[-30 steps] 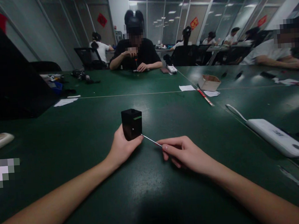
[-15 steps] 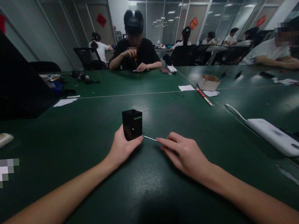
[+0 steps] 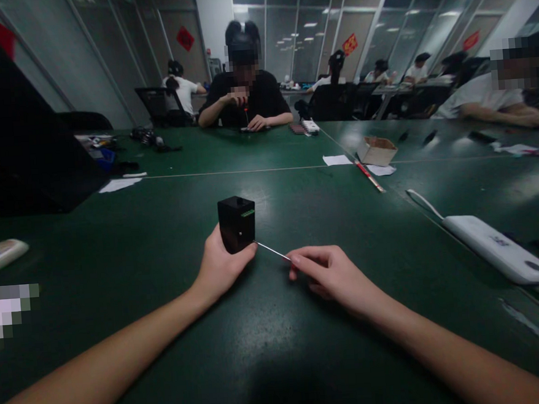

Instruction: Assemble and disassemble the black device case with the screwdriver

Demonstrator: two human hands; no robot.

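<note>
Left hand wraps the near lower side of a small black cube standing upright on the green surface, thumb tip at its lower right corner. Right hand is pinched closed on 1 thin metal pin, whose far tip meets the cube's lower right edge; cannot tell if it is actually inside a hole. Hands sit near each other, joined only through pin and cube. Judging by this, the probing looks mid-way: pin placed, cube not opened or shifted. White power bank with cable lies well apart to the right, a cardboard box beyond. Another person works across the surface.
</note>
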